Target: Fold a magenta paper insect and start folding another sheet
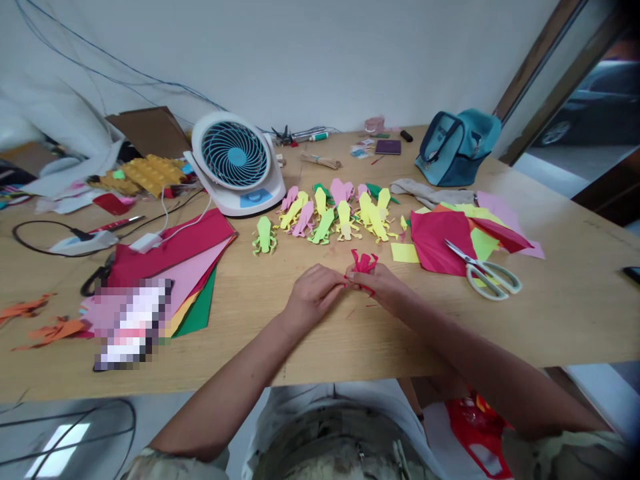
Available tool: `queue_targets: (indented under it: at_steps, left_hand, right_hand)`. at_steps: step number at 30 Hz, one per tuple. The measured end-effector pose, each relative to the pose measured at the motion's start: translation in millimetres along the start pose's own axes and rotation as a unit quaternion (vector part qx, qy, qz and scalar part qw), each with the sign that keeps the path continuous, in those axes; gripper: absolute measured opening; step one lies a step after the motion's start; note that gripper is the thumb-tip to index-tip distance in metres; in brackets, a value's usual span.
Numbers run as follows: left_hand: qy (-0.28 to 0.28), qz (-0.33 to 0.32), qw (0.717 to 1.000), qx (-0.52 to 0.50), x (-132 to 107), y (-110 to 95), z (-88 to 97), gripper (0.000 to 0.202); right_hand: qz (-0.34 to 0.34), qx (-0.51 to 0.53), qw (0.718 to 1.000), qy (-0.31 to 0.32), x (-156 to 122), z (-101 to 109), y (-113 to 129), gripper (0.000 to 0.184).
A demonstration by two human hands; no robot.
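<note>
My left hand [313,295] and my right hand [381,287] meet at the middle of the wooden table [310,333], both pinching a small red folded paper figure [363,262]. Its cut legs stick up above my fingertips. Just beyond it lies a row of several finished paper insects [330,217] in yellow, green and pink. A single green one [264,235] sits apart at the left end.
Scissors [484,270] lie on loose coloured sheets [440,240] at the right. A stack of coloured paper [185,267] is at the left, a desk fan [236,162] behind it, a blue bag [456,147] at the back right. Orange paper figures [45,327] lie far left.
</note>
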State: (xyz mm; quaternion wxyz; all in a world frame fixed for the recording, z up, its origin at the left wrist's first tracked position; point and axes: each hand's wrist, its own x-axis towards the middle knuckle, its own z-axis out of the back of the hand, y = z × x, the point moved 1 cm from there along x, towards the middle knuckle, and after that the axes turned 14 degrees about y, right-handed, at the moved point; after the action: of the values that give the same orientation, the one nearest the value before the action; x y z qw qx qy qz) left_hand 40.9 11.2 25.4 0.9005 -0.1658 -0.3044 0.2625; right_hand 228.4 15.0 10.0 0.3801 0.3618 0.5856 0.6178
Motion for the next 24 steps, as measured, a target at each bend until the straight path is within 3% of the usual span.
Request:
queue_targets:
  at_steps: [2,5,9,13,18,21,24]
  left_hand:
    - [0.013,-0.006,1.000,0.010,0.5,1.3,1.3,0.019]
    - [0.006,0.002,0.999,-0.036,1.5,0.7,2.8,0.018]
    - [-0.021,0.080,0.984,-0.157,1.7,-3.2,1.4,0.014]
    - [-0.038,0.180,0.935,-0.305,2.6,-3.4,-3.7,0.012]
    - [-0.049,0.220,0.869,-0.441,7.2,-2.0,-6.7,0.032]
    - [-0.051,0.225,0.878,-0.420,7.1,-5.8,-7.6,0.032]
    - [-0.046,0.202,0.926,-0.317,3.4,-10.1,-10.3,0.026]
  right_hand:
    - [-0.007,0.012,1.000,0.023,-0.8,-0.9,1.8,0.030]
    - [-0.016,0.004,1.000,0.005,-2.5,-1.1,5.9,0.032]
    - [-0.005,-0.013,1.000,-0.007,-3.5,-2.7,12.6,0.030]
    - [0.037,-0.082,0.996,-0.028,-3.0,-5.0,15.5,0.022]
    - [0.067,-0.142,0.987,-0.046,-3.7,-8.3,14.3,0.015]
    - [0.074,-0.157,0.983,-0.054,-4.4,-10.3,14.7,0.016]
    - [0.083,-0.138,0.986,-0.042,-4.0,-13.5,15.2,0.015]
